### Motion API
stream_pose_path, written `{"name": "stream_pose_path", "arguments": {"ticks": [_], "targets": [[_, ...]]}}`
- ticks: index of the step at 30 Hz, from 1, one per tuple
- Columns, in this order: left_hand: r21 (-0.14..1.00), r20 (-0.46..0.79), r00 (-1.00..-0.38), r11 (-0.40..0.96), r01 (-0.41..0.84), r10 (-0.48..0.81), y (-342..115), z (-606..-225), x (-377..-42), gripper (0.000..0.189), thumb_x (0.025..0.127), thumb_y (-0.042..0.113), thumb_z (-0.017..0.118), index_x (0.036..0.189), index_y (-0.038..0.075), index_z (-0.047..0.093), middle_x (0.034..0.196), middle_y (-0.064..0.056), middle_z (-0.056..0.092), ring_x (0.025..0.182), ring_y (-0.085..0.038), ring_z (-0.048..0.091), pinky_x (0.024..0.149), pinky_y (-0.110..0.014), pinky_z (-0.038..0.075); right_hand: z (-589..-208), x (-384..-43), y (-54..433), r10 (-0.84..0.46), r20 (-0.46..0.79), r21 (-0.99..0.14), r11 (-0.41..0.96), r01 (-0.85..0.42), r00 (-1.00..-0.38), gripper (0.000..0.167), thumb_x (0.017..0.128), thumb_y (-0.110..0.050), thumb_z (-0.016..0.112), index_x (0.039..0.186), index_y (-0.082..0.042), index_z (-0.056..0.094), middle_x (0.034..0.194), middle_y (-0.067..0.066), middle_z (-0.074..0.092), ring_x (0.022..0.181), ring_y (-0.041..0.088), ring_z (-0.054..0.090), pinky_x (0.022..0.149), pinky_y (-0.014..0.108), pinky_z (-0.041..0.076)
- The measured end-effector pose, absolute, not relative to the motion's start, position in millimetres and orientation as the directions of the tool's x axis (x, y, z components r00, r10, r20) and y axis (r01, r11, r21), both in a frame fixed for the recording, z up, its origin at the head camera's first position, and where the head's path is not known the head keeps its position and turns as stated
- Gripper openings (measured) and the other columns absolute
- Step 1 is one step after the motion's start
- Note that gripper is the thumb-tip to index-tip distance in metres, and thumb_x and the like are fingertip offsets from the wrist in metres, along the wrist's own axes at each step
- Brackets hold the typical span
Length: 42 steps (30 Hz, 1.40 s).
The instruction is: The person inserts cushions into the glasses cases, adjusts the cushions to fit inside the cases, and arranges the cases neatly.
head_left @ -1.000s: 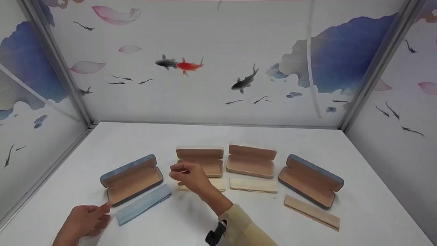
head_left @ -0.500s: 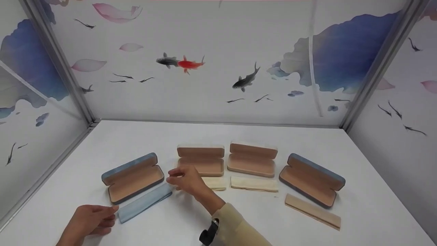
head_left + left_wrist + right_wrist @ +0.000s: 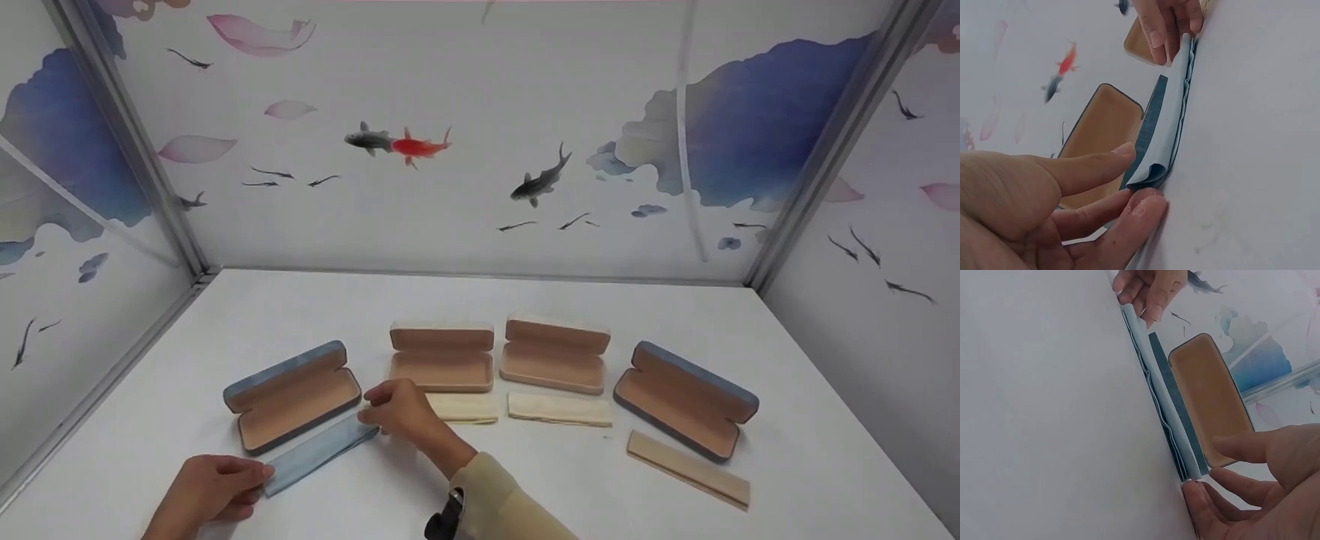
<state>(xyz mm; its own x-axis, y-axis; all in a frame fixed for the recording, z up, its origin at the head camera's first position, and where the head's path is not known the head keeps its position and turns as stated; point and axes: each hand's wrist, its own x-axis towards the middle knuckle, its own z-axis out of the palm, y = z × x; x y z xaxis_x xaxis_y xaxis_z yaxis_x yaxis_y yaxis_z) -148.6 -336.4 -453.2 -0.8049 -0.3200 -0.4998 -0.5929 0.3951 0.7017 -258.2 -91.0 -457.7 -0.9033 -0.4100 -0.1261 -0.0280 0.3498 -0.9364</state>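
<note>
A folded light-blue cloth (image 3: pixel 322 450) lies on the table before the open blue glasses case (image 3: pixel 300 409) at the left. My left hand (image 3: pixel 214 487) is at the cloth's near end, fingertips right at its edge. In the left wrist view, the thumb (image 3: pixel 1092 166) stands over the cloth's curled end, apart from the fingers. My right hand (image 3: pixel 405 412) is at the far end. The right wrist view shows its fingertips (image 3: pixel 1193 489) at the cloth's end and a gap below the thumb (image 3: pixel 1241 447).
Two pale cases (image 3: pixel 441 371) (image 3: pixel 553 366) stand open at the middle, each with a cream cloth (image 3: pixel 465 409) (image 3: pixel 559 409) in front. Another open blue case (image 3: pixel 682 409) stands at the right, behind a tan cloth (image 3: pixel 688 471). Printed panels (image 3: pixel 480 225) enclose the table's back and sides.
My left hand has moved right from the blue case's corner to the cloth's near end. My right hand has come down and slightly left to the far end. The cloth lies where it was.
</note>
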Motion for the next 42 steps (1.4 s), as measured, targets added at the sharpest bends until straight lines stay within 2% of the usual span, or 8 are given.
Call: {"name": "stream_pose_path", "arguments": {"ticks": [5,13,20,22,26,33,38,42], "targets": [[0.718,-0.485,-0.815,0.387,-0.578,-0.317,-338.3,-457.4,-145.5,0.029,0.094,0.017,0.069,0.111,-0.007,0.067,0.083,-0.009,0.071,0.072,-0.015,0.065,0.068,-0.028,0.06,-458.9,-255.6,-92.7,-0.423,-0.14,-0.926,0.376,-0.033,-0.895,0.029,0.085,-0.007,0.077,0.113,-0.001,0.071,0.092,0.003,0.067,0.074,0.011,0.06,0.068,0.026,0.057],[0.717,-0.48,-0.821,0.401,-0.571,-0.309,-339.0,-454.8,-143.7,0.027,0.095,0.017,0.067,0.11,-0.005,0.067,0.089,-0.01,0.07,0.076,-0.016,0.063,0.07,-0.029,0.06,-459.1,-255.1,-96.2,-0.421,-0.163,-0.902,0.43,-0.038,-0.892,0.033,0.083,-0.005,0.079,0.114,-0.001,0.07,0.09,0.001,0.064,0.074,0.011,0.058,0.064,0.025,0.055],[0.737,-0.45,-0.832,0.391,-0.551,-0.325,-341.8,-452.1,-142.8,0.026,0.093,0.018,0.07,0.107,-0.003,0.068,0.087,-0.008,0.07,0.074,-0.013,0.065,0.069,-0.028,0.059,-461.6,-256.5,-97.0,-0.466,-0.096,-0.901,0.417,-0.123,-0.879,0.02,0.082,-0.001,0.078,0.101,0.003,0.074,0.072,-0.004,0.054,0.062,0.008,0.049,0.055,0.019,0.04],[0.756,-0.444,-0.835,0.365,-0.543,-0.325,-342.0,-451.9,-143.4,0.026,0.092,0.018,0.07,0.107,-0.004,0.067,0.087,-0.007,0.07,0.074,-0.013,0.067,0.069,-0.028,0.06,-462.7,-256.9,-97.2,-0.471,-0.085,-0.903,0.409,-0.132,-0.878,0.018,0.082,0.0,0.078,0.099,0.003,0.075,0.071,-0.004,0.056,0.062,0.008,0.05,0.054,0.019,0.04],[0.787,-0.431,-0.846,0.329,-0.523,-0.314,-342.5,-453.1,-144.1,0.03,0.092,0.016,0.07,0.111,-0.006,0.064,0.087,-0.007,0.071,0.073,-0.014,0.069,0.07,-0.031,0.061,-463.9,-257.8,-97.4,-0.465,-0.082,-0.894,0.426,-0.142,-0.882,0.014,0.083,-0.001,0.077,0.097,0.0,0.075,0.076,-0.002,0.06,0.065,0.009,0.052,0.055,0.02,0.043],[0.77,-0.454,-0.84,0.344,-0.538,-0.297,-345.3,-453.4,-143.8,0.047,0.093,0.015,0.069,0.13,-0.011,0.056,0.095,-0.009,0.073,0.077,-0.015,0.071,0.074,-0.032,0.061,-463.4,-259.0,-98.4,-0.466,-0.108,-0.887,0.444,-0.127,-0.878,0.005,0.086,-0.006,0.077,0.088,-0.007,0.072,0.078,-0.002,0.062,0.066,0.01,0.055,0.057,0.022,0.047],[0.768,-0.449,-0.839,0.347,-0.538,-0.308,-343.4,-452.6,-144.4,0.045,0.095,0.016,0.068,0.128,-0.012,0.057,0.096,-0.012,0.071,0.076,-0.014,0.07,0.073,-0.031,0.061,-460.1,-261.5,-96.0,-0.468,-0.094,-0.894,0.428,-0.133,-0.879,0.008,0.085,-0.007,0.079,0.084,-0.009,0.071,0.079,-0.003,0.062,0.071,0.009,0.054,0.062,0.021,0.046],[0.816,-0.407,-0.857,0.297,-0.496,-0.315,-337.9,-452.6,-147.4,0.044,0.094,0.019,0.069,0.126,-0.01,0.057,0.093,-0.008,0.07,0.074,-0.013,0.071,0.072,-0.031,0.061,-458.1,-264.5,-91.1,-0.455,-0.039,-0.9,0.403,-0.167,-0.889,0.008,0.085,-0.006,0.078,0.086,-0.007,0.07,0.081,-0.002,0.064,0.075,0.009,0.054,0.065,0.021,0.045]]}}
